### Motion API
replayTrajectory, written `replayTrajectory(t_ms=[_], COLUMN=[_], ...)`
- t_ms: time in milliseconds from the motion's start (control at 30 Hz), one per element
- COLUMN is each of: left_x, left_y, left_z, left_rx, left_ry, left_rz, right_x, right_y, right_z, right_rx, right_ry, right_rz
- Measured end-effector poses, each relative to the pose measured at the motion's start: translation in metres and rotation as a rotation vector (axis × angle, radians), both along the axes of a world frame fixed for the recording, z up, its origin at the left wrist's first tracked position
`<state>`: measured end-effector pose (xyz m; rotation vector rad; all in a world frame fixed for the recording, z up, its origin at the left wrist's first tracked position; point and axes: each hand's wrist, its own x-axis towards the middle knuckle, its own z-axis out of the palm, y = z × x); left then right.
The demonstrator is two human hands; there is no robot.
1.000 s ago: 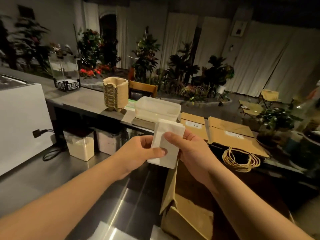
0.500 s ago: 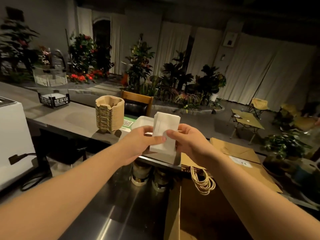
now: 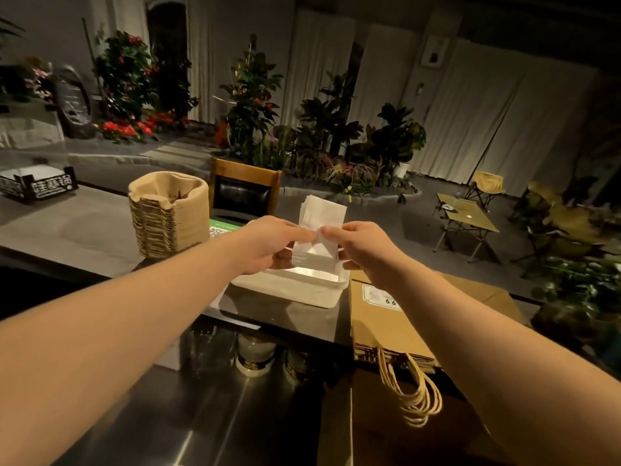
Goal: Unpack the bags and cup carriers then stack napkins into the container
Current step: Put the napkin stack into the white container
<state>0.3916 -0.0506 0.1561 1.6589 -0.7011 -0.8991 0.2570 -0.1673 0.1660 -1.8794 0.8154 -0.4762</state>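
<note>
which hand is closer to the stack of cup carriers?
Left. The left hand grips the napkin stack just right of the cup carriers; the right hand grips the napkins' far side, farther away.

White napkin stack (image 3: 319,235) held upright above white container (image 3: 302,290).

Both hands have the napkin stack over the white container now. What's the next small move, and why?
Probably lower the napkin stack straight down into the white container. The left hand and right hand pinch it upright just above the open tub, whose visible interior looks bare, so little seems to block the drop.
</note>
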Motion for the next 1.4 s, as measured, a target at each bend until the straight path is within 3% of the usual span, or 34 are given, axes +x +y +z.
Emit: replayTrajectory(t_ms=[500,734,867,1067,1234,1401], left_x=[0.013,0.015,0.011,0.008,0.014,0.008], left_y=[-0.063,-0.074,-0.074,-0.075,-0.074,-0.069], left_z=[-0.014,-0.015,-0.015,-0.022,-0.021,-0.017], left_rx=[0.423,0.543,0.557,0.556,0.536,0.614], left_ry=[0.105,0.113,0.032,-0.321,-0.429,-0.663], left_rz=[-0.059,-0.076,-0.093,-0.119,-0.105,-0.156], right_x=[0.005,0.003,0.001,0.001,0.003,0.005], right_y=[-0.033,-0.037,-0.034,-0.035,-0.037,-0.038], right_z=[-0.031,-0.040,-0.045,-0.053,-0.055,-0.054], right_rx=[-0.075,-0.090,-0.118,-0.172,-0.231,-0.207], right_ry=[0.268,0.238,0.173,0.119,0.150,0.238], right_rz=[-0.196,-0.237,-0.236,-0.221,-0.165,-0.105])
